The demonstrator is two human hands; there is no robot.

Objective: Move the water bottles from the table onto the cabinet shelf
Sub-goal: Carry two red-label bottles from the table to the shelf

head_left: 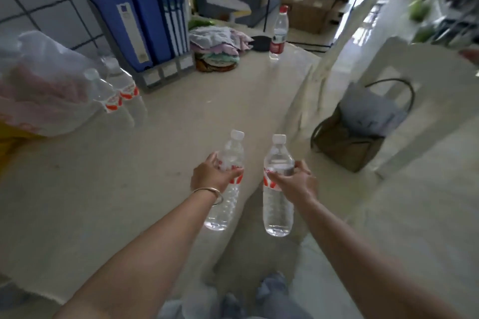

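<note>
My left hand (211, 175) grips a clear water bottle (225, 204) with a white cap and red-white label around its middle. My right hand (298, 181) grips a second, matching bottle (277, 207) the same way. Both bottles hang upright in the air off the table's near right edge. Two more clear bottles (118, 94) stand on the beige table (129, 176) at the left, beside a plastic bag. A red-capped, red-labelled bottle (278, 33) stands at the table's far end. No cabinet shelf is visible.
Blue binders (145, 23) in a grey rack and a pile of folded cloths (217, 44) sit at the table's back. A plastic bag (41, 90) lies at the left. White chairs (394, 101) and a brown bag (347, 142) stand on the floor to the right.
</note>
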